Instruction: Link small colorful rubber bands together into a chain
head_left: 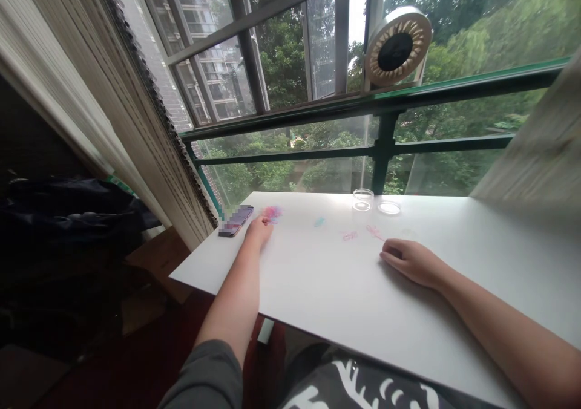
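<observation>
My left hand (259,230) reaches over the far left of the white table (313,282), its fingertips pinched at the near edge of a small heap of pink, purple and blue bits (272,213). The bits are too small to name. On the right, my right hand (412,260) rests on the tabletop with its fingers curled in; whatever they hold, if anything, is hidden. Just left of it lie two small clusters of thin pink pieces (350,236). A small light-blue cluster (320,222) sits between the hands.
A phone (236,221) lies left of the heap. Near the back edge stand a clear round container (363,199) and a clear round lid (389,207). A round fan (399,49) sits on the green railing (313,118) by the window. A curtain (136,112) hangs at left.
</observation>
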A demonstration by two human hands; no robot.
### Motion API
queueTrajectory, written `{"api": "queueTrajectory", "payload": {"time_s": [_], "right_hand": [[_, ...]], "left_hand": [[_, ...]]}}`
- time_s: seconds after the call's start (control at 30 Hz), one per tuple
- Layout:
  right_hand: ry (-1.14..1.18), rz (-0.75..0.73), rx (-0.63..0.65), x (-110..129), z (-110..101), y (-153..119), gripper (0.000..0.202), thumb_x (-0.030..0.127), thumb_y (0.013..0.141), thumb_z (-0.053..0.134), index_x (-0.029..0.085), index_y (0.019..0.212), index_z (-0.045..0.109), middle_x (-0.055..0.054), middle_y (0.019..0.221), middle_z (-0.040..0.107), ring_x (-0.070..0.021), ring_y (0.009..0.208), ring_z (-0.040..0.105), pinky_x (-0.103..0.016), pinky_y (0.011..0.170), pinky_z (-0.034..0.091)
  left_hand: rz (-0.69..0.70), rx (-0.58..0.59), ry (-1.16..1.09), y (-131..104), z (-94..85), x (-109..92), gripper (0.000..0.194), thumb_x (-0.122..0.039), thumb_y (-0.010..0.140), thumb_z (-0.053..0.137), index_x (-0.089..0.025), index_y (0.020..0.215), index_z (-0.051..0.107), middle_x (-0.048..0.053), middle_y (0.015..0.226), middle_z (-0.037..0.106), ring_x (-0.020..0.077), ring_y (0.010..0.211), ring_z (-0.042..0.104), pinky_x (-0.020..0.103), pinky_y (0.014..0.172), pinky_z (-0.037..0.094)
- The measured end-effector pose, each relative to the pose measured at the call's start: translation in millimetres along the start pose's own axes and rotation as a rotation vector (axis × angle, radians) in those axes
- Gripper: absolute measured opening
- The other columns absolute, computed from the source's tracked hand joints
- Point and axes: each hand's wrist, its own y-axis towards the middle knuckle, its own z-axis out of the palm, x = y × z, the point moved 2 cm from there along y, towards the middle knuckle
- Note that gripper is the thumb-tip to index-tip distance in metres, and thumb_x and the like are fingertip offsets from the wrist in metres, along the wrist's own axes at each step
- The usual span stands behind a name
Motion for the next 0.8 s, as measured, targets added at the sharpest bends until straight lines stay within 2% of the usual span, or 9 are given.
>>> {"api": "queueTrajectory", "payload": {"time_s": [0.27,0.43,0.8], "right_hand": [[0.012,-0.011,-0.005,-3,2,1,0.022,0.037,0.075,0.041,0.020,0.067,0.053,-0.002,0.067,0.061,-0.0158,0.061,0.053,-0.025,0.056,0.036],[0.016,-0.006,-0.001,-1,1,1,0.022,0.037,0.075,0.041,0.020,0.067,0.053,-0.002,0.067,0.061,-0.0154,0.060,0.053,-0.025,0.056,0.036],[0.015,0.012,-0.016,-2,1,1,0.021,0.036,0.073,0.042,0.020,0.066,0.053,-0.002,0.064,0.059,-0.0146,0.058,0.051,-0.024,0.054,0.035]], "left_hand": [[0.014,0.069,0.172,-3,10.1,-13,0.039,-0.037,0.066,0.056,-0.020,0.100,0.062,0.011,0.110,0.057,0.0234,0.098,0.053,0.031,0.084,0.038],[0.031,0.075,0.232,-7,9.3,-14,0.039,-0.035,0.068,0.053,-0.021,0.104,0.060,0.011,0.113,0.056,0.0254,0.103,0.050,0.033,0.088,0.036],[0.021,0.134,0.194,-11,3.4,-10,0.032,-0.029,0.067,0.054,-0.021,0.097,0.064,0.007,0.101,0.063,0.0211,0.091,0.058,0.028,0.082,0.040]]}}
